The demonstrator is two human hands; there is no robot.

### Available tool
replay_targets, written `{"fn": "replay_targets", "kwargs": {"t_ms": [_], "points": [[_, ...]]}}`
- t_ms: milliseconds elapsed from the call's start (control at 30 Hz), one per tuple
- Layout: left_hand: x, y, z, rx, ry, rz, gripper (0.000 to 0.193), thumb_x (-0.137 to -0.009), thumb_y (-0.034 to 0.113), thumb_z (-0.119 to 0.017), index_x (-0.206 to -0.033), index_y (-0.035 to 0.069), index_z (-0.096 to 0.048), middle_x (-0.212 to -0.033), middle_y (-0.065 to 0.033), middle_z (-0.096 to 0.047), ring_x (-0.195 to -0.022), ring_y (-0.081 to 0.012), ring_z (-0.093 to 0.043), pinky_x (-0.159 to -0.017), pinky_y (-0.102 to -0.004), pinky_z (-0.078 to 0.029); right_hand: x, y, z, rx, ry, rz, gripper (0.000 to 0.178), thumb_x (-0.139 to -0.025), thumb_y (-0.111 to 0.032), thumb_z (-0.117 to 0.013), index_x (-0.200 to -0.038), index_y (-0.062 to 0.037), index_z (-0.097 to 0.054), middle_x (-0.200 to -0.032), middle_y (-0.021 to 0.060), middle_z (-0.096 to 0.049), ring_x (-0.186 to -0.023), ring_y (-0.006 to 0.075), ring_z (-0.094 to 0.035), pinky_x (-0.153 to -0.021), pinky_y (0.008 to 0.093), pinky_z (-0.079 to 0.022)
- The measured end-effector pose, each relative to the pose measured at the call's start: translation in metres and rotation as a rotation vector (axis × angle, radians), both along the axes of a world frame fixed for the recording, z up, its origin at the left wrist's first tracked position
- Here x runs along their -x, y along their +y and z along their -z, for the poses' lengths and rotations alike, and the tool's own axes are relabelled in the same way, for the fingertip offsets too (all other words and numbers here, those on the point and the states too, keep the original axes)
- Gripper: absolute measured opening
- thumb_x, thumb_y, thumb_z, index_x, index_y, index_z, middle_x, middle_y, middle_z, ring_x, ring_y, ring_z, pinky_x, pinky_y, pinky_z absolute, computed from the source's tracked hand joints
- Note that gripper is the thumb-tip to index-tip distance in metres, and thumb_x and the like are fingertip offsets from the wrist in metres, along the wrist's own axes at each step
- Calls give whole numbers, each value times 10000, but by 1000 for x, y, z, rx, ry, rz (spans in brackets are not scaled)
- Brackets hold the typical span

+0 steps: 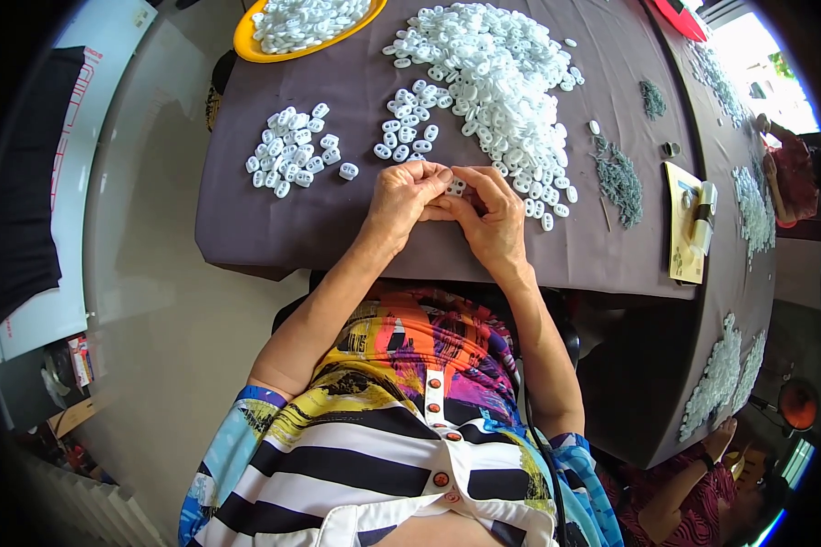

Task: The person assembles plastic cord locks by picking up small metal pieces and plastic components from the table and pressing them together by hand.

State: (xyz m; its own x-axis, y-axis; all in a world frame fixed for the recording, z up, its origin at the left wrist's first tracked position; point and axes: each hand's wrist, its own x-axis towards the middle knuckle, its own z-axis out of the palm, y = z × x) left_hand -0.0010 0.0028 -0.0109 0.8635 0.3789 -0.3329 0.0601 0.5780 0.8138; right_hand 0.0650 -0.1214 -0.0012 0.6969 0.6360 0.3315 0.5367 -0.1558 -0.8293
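Note:
My left hand (400,202) and my right hand (495,217) meet above the table's near edge. Between their pinched fingertips is a small white oval plastic piece (456,187) with dark holes, partly covered by the fingers. Just beyond my hands lies a small group of similar white pieces (405,118). To the left is another loose cluster (292,150), their holes visible. A large heap of white oval pieces (497,82) spreads across the table's middle and reaches close to my right hand.
The brown-covered table (337,223) bears a yellow bowl (244,46) of white pieces, small grey-green piles (618,182), and a yellow card (682,223) under a white-and-dark tool (704,219). On the adjoining table are more piles (716,378); a co-worker's hand (721,439) is at its edge.

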Motion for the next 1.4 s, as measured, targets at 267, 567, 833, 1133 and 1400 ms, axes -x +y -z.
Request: {"fn": "replay_targets", "kwargs": {"t_ms": [267,567,833,1133,1400], "points": [[1,3,-4,-206,58,118,200,-903,169,-537,-960,-13,-595,-809,-50,-606,-669,-138,-634,-596,-274,-564,1,1,3,-19,-15,2,325,-689,33,-668,-1006,-18,-621,-846,48,-594,-633,108,-541,-560,234,-446],[0,1,-5,-263,96,122,209,-905,177,-529,-927,-23,-585,-804,-47,-596,-674,-112,-614,-585,-264,-566,1,1,2,-11,-12,23,278,-700,17,-658,-975,-12,-630,-852,52,-610,-618,107,-541,-558,238,-449],[1,-2,1,-182,37,42,192,-869,122,-577,-864,-69,-589,-736,-65,-598,-626,-117,-614,-549,-259,-570,0,0,1,7,-21,-7,234,-737,-11,-640,-970,-9,-627,-906,91,-622,-692,182,-619,-600,270,-494],[8,1,-10,-48,59,171,246,-912,201,-517,-947,-30,-592,-812,-94,-631,-693,-160,-645,-638,-294,-567,-3,1,1,17,16,-39,247,-736,-27,-651,-982,-18,-627,-928,92,-621,-717,181,-623,-610,274,-493],[9,3,-5,-267,77,206,264,-926,197,-477,-933,-40,-592,-799,-111,-635,-697,-171,-648,-637,-292,-566,-2,2,9,-2,-65,-44,278,-724,21,-623,-999,-19,-620,-928,84,-618,-685,168,-596,-604,255,-476]]}}
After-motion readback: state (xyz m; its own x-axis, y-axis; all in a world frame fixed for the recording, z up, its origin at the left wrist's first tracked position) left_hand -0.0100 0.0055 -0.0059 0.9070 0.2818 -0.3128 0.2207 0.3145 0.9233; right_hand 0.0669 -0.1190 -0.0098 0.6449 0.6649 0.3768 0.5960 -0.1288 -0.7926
